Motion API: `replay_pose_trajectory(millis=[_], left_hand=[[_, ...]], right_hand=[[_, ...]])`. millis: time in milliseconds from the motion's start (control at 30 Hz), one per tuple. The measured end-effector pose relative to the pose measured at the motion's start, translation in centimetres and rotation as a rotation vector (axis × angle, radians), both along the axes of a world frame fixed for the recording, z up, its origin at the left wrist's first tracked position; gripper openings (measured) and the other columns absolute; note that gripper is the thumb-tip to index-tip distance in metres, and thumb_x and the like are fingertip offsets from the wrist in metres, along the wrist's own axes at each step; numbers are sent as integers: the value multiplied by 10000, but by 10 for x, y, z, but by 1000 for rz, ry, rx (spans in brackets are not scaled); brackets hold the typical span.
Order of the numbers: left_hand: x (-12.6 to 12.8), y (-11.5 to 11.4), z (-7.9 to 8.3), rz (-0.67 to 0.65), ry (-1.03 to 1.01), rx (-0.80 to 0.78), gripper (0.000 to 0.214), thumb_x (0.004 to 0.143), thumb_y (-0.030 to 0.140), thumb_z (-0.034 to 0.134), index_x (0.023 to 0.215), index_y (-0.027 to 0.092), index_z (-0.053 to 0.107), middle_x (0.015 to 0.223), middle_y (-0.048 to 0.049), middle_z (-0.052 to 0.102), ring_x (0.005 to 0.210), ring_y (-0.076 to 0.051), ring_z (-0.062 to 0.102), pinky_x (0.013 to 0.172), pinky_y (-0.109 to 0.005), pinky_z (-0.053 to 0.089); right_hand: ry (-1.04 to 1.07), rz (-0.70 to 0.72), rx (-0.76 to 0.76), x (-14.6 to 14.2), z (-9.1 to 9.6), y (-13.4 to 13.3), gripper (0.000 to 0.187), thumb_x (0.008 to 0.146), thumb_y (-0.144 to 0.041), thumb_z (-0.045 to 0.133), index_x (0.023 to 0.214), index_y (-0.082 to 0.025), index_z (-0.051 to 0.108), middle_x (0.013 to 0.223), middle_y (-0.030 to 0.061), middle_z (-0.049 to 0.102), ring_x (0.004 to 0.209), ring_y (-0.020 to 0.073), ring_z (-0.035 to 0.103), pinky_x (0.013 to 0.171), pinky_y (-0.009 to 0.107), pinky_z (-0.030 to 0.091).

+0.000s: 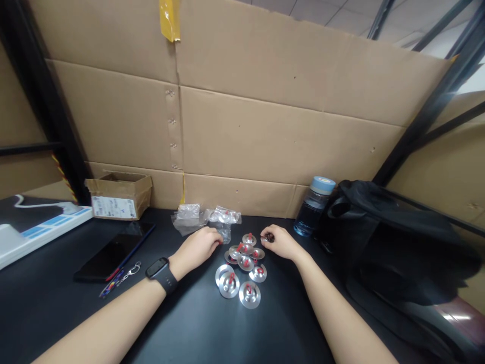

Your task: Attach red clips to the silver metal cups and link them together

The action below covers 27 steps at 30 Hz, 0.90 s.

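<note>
Several small silver finger cymbals with red loops at their centres lie in a loose pile (246, 262) on the black table, some overlapping. My right hand (281, 241) is at the far right of the pile, its fingers closed on the edge of a finger cymbal (268, 237) with a dark, reflecting surface. To the left of the pile, my left hand (200, 247) rests low with curled fingers. A small red bit shows at its fingertips; what they hold is mostly hidden. Just beyond that hand lie clear plastic bags (188, 212), and a bag of packed cymbals (223, 215) is beside them.
A cardboard box (120, 196), a white power strip (49, 230), a dark tablet (115, 253) and a keyring (121, 277) are on the left. On the right stand a blue-lidded bottle (312, 207) and a black bag (394, 242). Cardboard walls (242, 131) close the back.
</note>
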State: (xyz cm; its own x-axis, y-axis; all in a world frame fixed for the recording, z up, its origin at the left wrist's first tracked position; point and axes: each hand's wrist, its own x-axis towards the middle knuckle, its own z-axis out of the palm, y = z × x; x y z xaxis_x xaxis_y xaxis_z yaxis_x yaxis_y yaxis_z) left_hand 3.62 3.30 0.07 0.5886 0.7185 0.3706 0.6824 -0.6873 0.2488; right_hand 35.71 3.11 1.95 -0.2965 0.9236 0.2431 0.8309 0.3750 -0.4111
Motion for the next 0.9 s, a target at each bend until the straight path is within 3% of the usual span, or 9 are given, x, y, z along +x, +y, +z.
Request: replay_pose_trajectory(millis=[233, 367, 533, 733, 900], left_hand=[[3, -2, -1, -6, -35, -14, 257, 968, 177, 509, 1045, 213, 752, 1217, -76, 726, 1131, -230, 665, 1021, -340, 492], [0, -1, 2, 44, -31, -84, 241, 952, 197, 535, 1068, 223, 745, 1055, -73, 771, 984, -226, 722, 890, -304, 530], [-5, 1, 5, 155, 4, -40, 228, 947, 213, 537, 1068, 207, 731, 1000, -95, 768, 905, -252, 726, 829, -328, 519], [-6, 3, 1, 147, 27, 57, 233, 951, 172, 522, 1009, 194, 747, 1053, -105, 737, 1022, -258, 673, 931, -359, 494], [-2, -3, 3, 125, 45, 40, 249, 960, 163, 516, 1000, 204, 759, 1017, -98, 716, 995, -243, 655, 901, -343, 500]], right_hand=[[-7, 10, -1, -1, 1, -1, 153, 798, -140, 701, 940, -174, 747, 911, 60, 669, 792, 173, 642, 778, 291, 497], [-8, 13, -3, 0, 1, -1, 165, 796, -134, 697, 948, -175, 746, 923, 60, 669, 806, 173, 647, 789, 289, 497], [-14, 9, -9, -1, 1, -1, 162, 799, -149, 699, 951, -175, 749, 937, 65, 670, 822, 179, 651, 802, 296, 498], [-17, 11, -12, -1, 3, -2, 182, 793, -134, 705, 965, -172, 750, 942, 68, 668, 818, 174, 652, 799, 289, 498], [-14, 14, -10, -2, 3, -3, 180, 794, -134, 704, 964, -174, 746, 940, 67, 666, 814, 176, 649, 794, 288, 498]])
